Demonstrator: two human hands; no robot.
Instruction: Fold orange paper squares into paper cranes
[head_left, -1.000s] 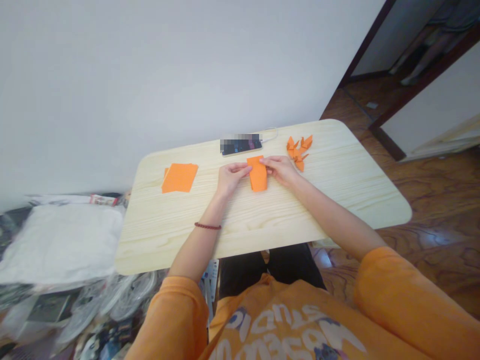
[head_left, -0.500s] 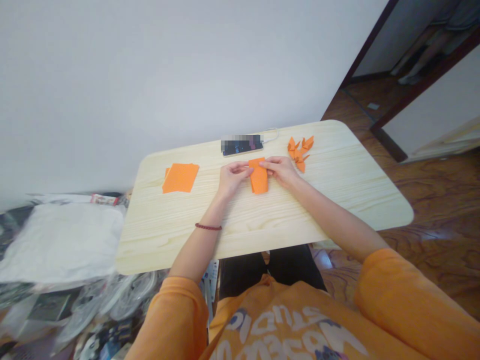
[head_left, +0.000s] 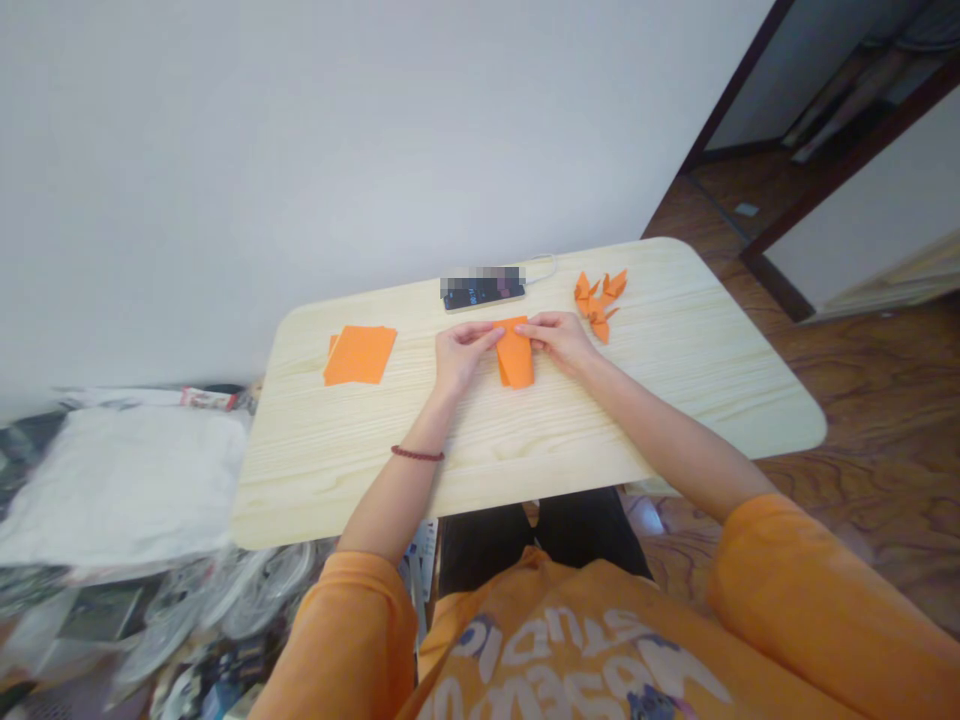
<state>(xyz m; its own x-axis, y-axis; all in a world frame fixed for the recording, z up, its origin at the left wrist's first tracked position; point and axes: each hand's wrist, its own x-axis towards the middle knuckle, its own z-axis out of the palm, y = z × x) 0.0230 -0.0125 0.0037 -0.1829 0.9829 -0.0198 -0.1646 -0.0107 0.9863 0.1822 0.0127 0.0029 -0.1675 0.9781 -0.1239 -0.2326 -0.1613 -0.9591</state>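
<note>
While folded orange paper [head_left: 517, 362] lies on wooden table [head_left: 525, 440], L hand [head_left: 457, 358] & R hand [head_left: 564, 342] both pinch its top edge, fingertips close.

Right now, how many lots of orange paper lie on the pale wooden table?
3: folded orange sheet at centre; flat orange stack at left, maybe hiding sheets; folded orange figures at right.

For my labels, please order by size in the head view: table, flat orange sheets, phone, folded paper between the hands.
1. table
2. flat orange sheets
3. phone and folded paper: look alike; the paper is partly covered.
</note>
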